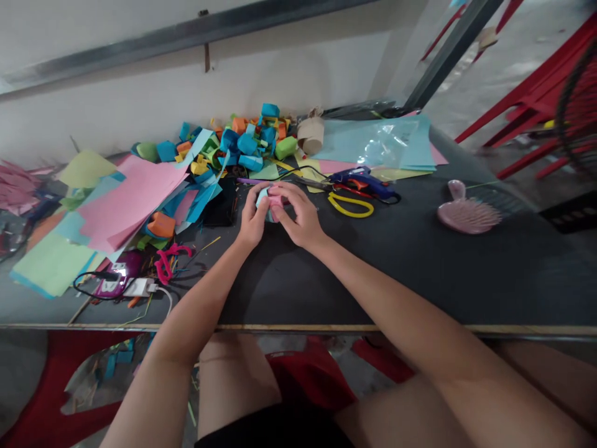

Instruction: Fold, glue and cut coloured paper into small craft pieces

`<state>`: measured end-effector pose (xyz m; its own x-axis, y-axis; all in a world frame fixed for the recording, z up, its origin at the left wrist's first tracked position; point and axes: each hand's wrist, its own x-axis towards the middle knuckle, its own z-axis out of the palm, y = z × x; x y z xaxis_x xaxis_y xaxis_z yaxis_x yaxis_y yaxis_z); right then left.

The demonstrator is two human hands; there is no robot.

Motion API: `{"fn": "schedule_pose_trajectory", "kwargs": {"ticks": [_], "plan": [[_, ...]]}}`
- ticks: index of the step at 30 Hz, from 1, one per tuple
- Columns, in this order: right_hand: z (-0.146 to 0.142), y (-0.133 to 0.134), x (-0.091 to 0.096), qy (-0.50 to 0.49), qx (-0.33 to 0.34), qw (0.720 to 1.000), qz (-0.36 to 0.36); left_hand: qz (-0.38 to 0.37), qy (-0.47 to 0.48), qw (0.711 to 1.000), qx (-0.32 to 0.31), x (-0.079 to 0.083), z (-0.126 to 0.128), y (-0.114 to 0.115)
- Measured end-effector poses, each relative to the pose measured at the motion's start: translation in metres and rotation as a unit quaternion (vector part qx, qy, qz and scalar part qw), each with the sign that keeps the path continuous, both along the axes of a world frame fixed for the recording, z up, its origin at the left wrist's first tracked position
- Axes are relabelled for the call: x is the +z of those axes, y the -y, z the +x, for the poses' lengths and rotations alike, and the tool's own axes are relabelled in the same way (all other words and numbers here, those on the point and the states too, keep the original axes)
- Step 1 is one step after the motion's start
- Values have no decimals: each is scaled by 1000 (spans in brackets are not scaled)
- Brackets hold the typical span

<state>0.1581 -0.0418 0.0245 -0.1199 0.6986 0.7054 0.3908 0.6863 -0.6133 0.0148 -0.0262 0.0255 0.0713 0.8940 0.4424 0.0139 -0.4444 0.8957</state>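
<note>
Both my hands are on the same little thing here. My left hand and my right hand are pinched together around a small paper piece, part pink and part light blue. My fingers curl in on it from both sides. It's low over the dark counter, roughly in the middle and toward the far half. I can't tell if it's actually touching the surface. I can't make out how it's folded either, since my fingers cover most of it.

Just past my right hand are the yellow-handled scissors, lying flat. Right behind them is a blue glue gun with an orange trigger. Well off to the right there's a pink hairbrush lying by itself.

Back near the wall is a heap of folded paper bits, mostly blue with some orange, yellow and green mixed in. A cardboard roll sits at its right edge. Next to that is a stack of light blue sheets with a clear plastic bag on top.

Over on my left a big pink sheet lies across a bunch of other coloured sheets, with a pale green sheet nearer the front edge. Close to that edge there's also a twisted pink pipe cleaner and a white charger with its cable.

Red chairs stand on the floor past the right end.
</note>
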Motion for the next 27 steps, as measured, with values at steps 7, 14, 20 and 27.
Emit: {"fn": "schedule_pose_trajectory", "kwargs": {"ticks": [7,14,20,27], "plan": [[-3,-2,-8,64,-2,998,-14,15,-15,1000,4,4,1,4],[-2,1,-3,87,0,996,-19,25,-6,999,20,1,-1,-2],[-2,1,-1,129,-76,988,-39,10,-1,1000,6,-1,-1,-7],[-6,0,-1,113,-90,989,-30,-8,-10,1000,-25,-6,0,-8]]}}
